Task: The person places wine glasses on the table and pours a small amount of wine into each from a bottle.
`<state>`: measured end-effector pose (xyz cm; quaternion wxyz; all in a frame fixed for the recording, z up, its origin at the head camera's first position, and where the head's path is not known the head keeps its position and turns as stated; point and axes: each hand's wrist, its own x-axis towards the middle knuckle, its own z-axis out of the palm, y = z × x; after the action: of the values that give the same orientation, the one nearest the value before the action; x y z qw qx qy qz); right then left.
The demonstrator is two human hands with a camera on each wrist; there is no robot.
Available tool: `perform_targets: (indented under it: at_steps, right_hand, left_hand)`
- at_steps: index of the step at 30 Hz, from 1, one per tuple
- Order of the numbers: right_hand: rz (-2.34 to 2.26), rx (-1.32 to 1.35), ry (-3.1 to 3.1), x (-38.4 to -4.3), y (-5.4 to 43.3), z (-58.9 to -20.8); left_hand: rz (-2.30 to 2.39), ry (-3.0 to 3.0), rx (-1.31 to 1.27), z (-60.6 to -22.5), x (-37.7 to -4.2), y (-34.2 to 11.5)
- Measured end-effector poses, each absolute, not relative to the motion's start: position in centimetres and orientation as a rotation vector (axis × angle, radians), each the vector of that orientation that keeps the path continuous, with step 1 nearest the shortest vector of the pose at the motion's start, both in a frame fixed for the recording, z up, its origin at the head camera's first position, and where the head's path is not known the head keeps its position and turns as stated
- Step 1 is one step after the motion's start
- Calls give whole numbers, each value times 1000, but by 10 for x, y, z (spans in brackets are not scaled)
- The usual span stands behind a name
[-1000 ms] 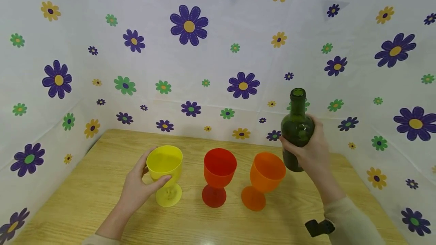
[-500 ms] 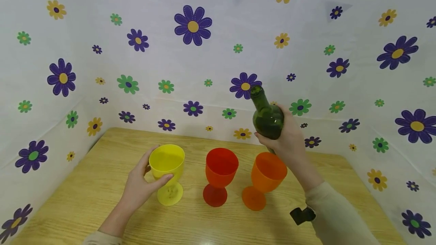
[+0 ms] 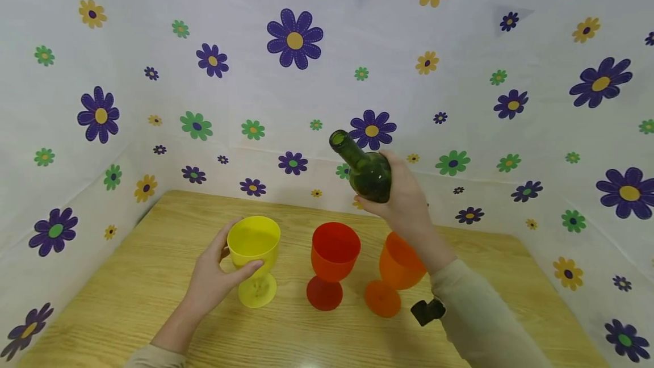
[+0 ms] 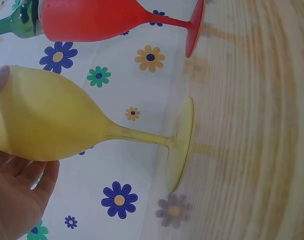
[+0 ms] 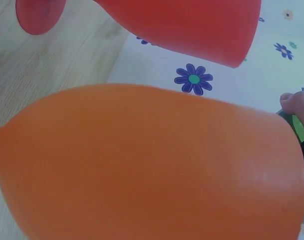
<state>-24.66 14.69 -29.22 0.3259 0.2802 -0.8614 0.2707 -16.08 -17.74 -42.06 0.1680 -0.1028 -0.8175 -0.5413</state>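
- Fingers and thumb of the right hand (image 3: 403, 203) are wrapped round the body of a green bottle (image 3: 372, 178), close under its shoulder; the bottle is up in the air, neck tilted toward the left
- It looks like glass, so I judge it stiff, smooth and the heavier thing here, apt to slip and break if dropped; whether anything is inside I cannot tell
- The body seems the best place to hold it, with the whole palm, since the narrow neck would give poor control of the tilt
- Left hand (image 3: 212, 277) grips the bowl of a yellow cup (image 3: 254, 243), thumb on the near side, fingers round the far side; the cup stands upright, its foot on the table (image 3: 306, 339)
- That cup looks like plastic, probably light and easy to tip; a gentle hold round the bowl should steady it better than the thin stem
- Beside it stands a red cup (image 3: 334, 254), then an orange cup (image 3: 401, 266), partly behind the right forearm; neither is held
- Farther out hangs a white flowered cloth (image 3: 230, 95)
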Motion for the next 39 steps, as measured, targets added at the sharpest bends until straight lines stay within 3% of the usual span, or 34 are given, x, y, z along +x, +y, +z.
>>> perform_targets:
  at_steps: [39]
  right_hand:
    - [84, 953, -2259, -263, 117, -309]
  left_hand:
    - [-1561, -2333, -280, -419, -161, -178]
